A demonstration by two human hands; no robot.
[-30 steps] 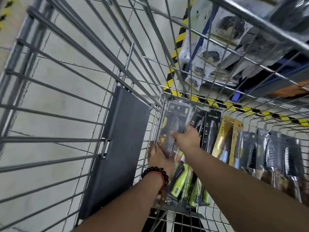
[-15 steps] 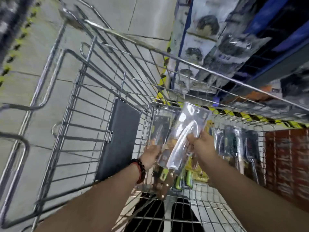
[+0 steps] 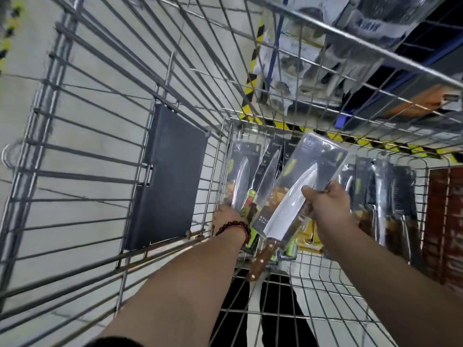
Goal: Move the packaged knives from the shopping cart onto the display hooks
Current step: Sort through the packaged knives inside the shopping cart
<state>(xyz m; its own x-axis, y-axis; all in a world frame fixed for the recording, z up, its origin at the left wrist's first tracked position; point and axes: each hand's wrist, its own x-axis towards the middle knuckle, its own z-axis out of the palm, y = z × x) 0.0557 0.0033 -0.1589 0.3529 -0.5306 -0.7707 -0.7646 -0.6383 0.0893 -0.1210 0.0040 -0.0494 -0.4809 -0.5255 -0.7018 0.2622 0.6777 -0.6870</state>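
Pick-up step: right hand [image 3: 325, 209] gripping knife pack [image 3: 298, 194] lifted over cart [image 3: 160, 249], left hand [image 3: 226, 217] holding packs [image 3: 241, 181] at 9 o'clock; next, probably up to hooks.

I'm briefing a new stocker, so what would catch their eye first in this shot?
The big packaged knife gripped by the right hand, tilted above the wire shopping cart. Then the left hand, low at more packaged knives standing along the cart's far end.
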